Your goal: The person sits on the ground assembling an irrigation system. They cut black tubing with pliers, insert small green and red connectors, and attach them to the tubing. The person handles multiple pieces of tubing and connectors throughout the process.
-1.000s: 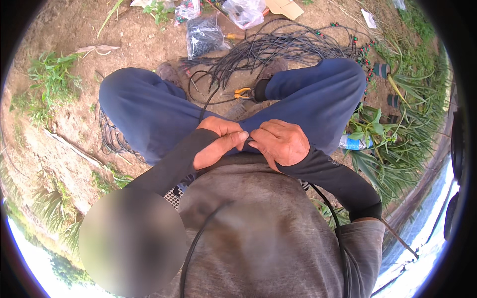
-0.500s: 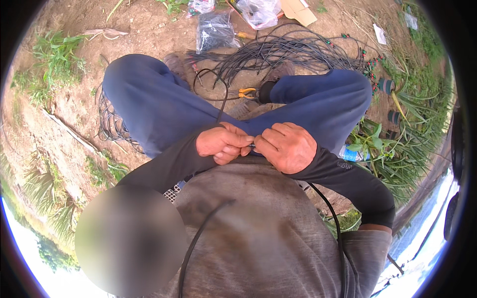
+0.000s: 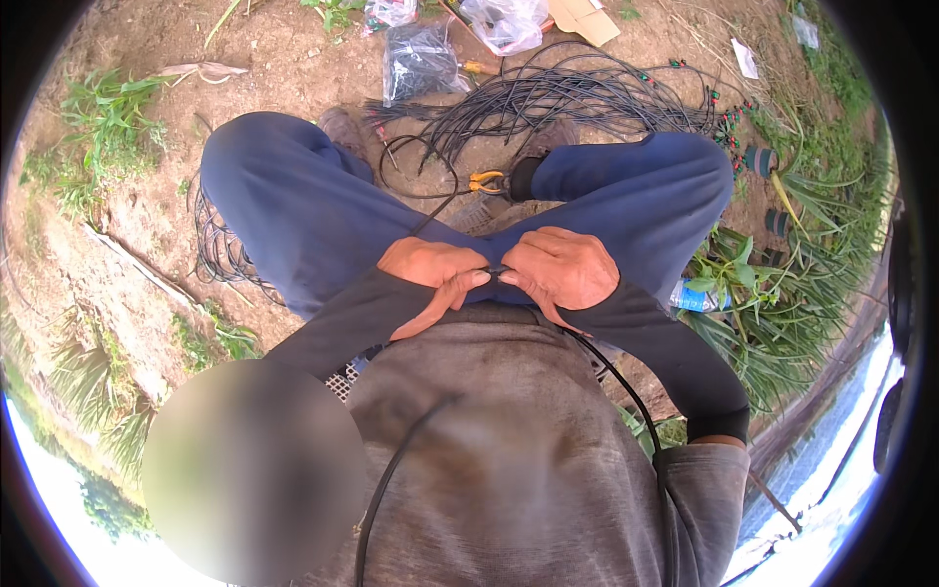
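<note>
In front of my belly, my left hand (image 3: 435, 274) and my right hand (image 3: 559, 269) meet over my lap, thumbs toward each other. Both are closed on a thin black tube (image 3: 496, 274); a short dark piece of it shows between the fingertips. On the left side a length of black tube (image 3: 437, 212) runs from my left hand out past my shins. Another black length (image 3: 626, 383) comes from under my right wrist and curves down along my side. Whether the two ends are joined at my fingertips is too small to tell.
Beyond my feet lies a bundle of black tubes (image 3: 577, 93) with red and green ends. Yellow-handled pliers (image 3: 486, 182) rest by my ankle. Farther off are a dark plastic bag (image 3: 421, 67), a clear bag (image 3: 507, 24) and cardboard (image 3: 585, 20). Green plants (image 3: 782, 313) grow at right.
My hands have turned so the thumbs lie nearer my belly, and the wrists have rolled. The tube stays between them. My right elbow has drawn in slightly.
</note>
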Tool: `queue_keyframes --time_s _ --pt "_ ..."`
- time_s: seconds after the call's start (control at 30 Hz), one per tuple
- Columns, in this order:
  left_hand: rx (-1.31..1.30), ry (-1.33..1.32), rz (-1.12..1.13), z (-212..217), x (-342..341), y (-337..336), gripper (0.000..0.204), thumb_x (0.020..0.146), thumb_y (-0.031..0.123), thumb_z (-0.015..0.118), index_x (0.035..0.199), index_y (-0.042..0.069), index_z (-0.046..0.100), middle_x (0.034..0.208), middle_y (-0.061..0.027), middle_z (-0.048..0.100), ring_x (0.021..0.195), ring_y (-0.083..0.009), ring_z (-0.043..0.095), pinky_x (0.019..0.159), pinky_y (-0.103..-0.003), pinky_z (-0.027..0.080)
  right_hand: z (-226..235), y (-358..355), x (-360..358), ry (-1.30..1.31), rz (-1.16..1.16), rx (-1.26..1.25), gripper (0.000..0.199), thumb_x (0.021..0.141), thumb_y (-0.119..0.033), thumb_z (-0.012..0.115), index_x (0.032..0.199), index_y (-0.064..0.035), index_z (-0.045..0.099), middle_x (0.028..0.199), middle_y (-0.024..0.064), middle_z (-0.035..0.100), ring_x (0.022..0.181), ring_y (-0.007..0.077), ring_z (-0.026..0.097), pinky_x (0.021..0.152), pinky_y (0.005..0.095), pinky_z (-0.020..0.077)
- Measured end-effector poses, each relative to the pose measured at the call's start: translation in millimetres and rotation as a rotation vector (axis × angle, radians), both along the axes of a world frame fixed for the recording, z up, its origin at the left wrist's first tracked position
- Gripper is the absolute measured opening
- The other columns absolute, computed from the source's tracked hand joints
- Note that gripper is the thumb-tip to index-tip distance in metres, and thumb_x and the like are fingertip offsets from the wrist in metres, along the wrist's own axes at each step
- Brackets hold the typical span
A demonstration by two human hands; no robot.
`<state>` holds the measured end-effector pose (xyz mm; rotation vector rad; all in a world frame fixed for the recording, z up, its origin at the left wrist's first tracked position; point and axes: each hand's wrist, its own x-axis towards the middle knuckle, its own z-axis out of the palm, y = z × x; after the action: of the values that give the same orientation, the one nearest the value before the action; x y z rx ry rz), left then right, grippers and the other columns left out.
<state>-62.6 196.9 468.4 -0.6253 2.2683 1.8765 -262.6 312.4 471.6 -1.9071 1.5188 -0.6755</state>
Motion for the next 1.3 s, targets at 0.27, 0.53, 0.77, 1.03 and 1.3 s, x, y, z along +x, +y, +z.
queue_keyframes --time_s 0.27,0.53,0.77,1.03,1.3 --pt "0.894 -0.274 0.004 9.0 2.6 -9.5 0.030 0.102 0.020 0.048 0.112 -0.002 0.066 0.072 -0.0085 0.066 0.060 -0.0134 0.066 0.049 -0.022 0.049 16.3 -5.8 -2.9 0.262 0.207 -0.245 0.018 0.070 -0.021 0.071 0.076 -0.0115 0.057 0.069 -0.0012 0.048 0.066 0.0160 0.053 0.056 0.0302 0.0424" --pt "0.176 -0.179 -0.093 18.4 2.7 4.3 0.018 0.098 0.013 0.053 0.098 0.001 0.066 0.072 -0.0045 0.066 0.061 -0.0126 0.067 0.052 -0.025 0.052 18.0 -6.5 -1.0 0.148 0.197 -0.134 0.019 0.072 -0.017 0.072 0.076 -0.0084 0.056 0.070 0.0030 0.050 0.065 0.0217 0.054 0.054 0.0344 0.0434" --pt "-0.566 0.385 -0.023 -12.9 10.1 21.8 0.011 0.080 0.006 0.067 0.078 0.006 0.056 0.060 -0.0047 0.052 0.051 -0.0214 0.058 0.044 -0.033 0.044 23.1 2.0 7.3 -0.070 0.062 0.204 0.014 0.087 -0.013 0.066 0.081 -0.0032 0.059 0.068 0.0108 0.054 0.062 0.0310 0.057 0.054 0.0398 0.0432" --pt "-0.892 0.367 -0.005 -16.2 4.6 32.3 0.021 0.068 0.007 0.066 0.089 0.004 0.061 0.061 -0.0027 0.045 0.049 -0.0173 0.052 0.042 -0.030 0.041 25.8 1.3 6.4 -0.288 -0.132 0.775 0.027 0.098 -0.024 0.053 0.083 -0.0045 0.063 0.066 0.0094 0.059 0.058 0.0211 0.056 0.058 0.0347 0.0448" --pt "-1.138 0.499 -0.072 -18.3 0.4 21.1 0.023 0.065 0.017 0.059 0.082 0.002 0.060 0.060 0.0011 0.040 0.047 -0.0099 0.045 0.041 -0.026 0.036 4.7 10.2 6.4 -1.139 -0.369 1.244 0.037 0.102 -0.034 0.050 0.083 -0.0027 0.056 0.056 -0.0042 0.038 0.050 0.0069 0.030 0.047 0.0265 0.0241"
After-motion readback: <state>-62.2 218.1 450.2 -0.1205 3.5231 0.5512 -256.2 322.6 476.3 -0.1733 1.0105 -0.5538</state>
